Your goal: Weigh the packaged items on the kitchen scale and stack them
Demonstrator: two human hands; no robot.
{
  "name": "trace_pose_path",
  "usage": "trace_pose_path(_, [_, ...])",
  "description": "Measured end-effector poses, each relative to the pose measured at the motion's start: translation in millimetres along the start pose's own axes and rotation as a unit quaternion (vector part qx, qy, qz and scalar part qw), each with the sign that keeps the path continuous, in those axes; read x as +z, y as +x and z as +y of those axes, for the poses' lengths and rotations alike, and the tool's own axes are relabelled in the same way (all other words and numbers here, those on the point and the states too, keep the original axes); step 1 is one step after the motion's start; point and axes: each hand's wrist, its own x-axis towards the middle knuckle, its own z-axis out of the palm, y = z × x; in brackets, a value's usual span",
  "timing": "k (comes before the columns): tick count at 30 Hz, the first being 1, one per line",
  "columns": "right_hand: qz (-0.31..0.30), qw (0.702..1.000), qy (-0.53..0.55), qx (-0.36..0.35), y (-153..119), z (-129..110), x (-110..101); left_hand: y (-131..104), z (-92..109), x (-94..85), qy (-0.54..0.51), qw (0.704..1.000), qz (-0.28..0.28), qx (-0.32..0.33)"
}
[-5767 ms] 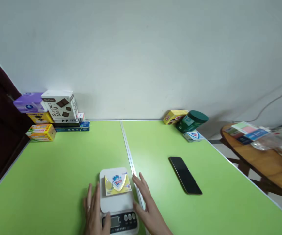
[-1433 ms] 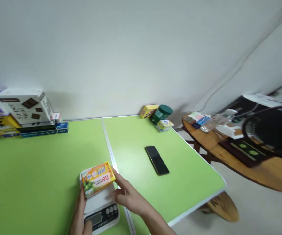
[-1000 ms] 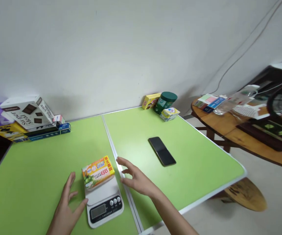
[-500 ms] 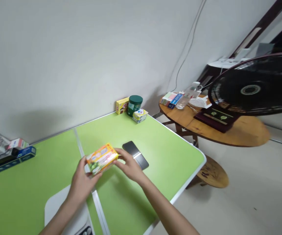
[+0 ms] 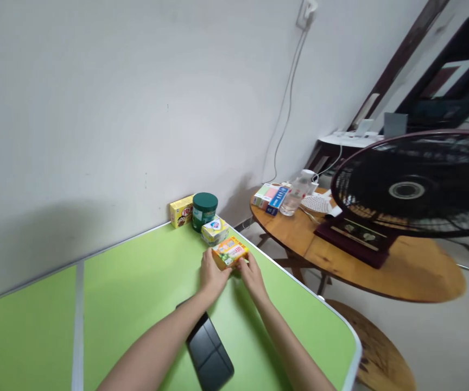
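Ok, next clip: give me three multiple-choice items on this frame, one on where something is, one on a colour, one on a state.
1. Where is the orange box?
A. on a scale
B. between both hands at the far right corner of the green table, beside the soap box
C. on the wooden table

2. What colour is the jar?
A. dark green
B. red
C. white

3. How does the phone lie?
A. propped upright
B. held in a hand
C. flat on the table, screen dark

Answers: 1 B, the left hand and right hand grip its ends; 2 A, lid and body are dark green; 3 C, it lies flat below the left forearm.
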Motion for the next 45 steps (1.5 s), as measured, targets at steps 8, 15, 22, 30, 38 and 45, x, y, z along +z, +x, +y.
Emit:
trace_pose_path(8, [-0.007, 1.0, -0.016, 0.0, 50, 31, 9, 27, -12, 25.8, -0.015, 0.998, -0.062, 0.024])
trace_pose_path(15, [0.009, 0.999, -0.044, 0.017, 59, 36, 20, 41, -13, 32.1, -0.032, 0.994, -0.106, -0.026])
trace_pose_path(22, [0.001, 0.999, -0.041, 0.018, 53, 17, 11, 34, -4, 9.7, -0.023, 0.99, -0.134, -0.04])
trace_pose_path(30, [-0.196, 0.98, 0.025, 0.015, -69, -71, 4, -81, -16, -143.5, -0.04, 0.978, -0.205, -0.025])
trace_pose_path(38, [-0.551, 0.821, 0.15, 0.009, -226, -167, 73, -214, -11, -299.1, -0.015, 0.982, -0.141, -0.123])
trace_pose_path(45, [-0.698, 0.703, 0.132, -0.033, -294, -224, 184, -272, -44, -403.8, -0.065, 0.985, 0.051, -0.151])
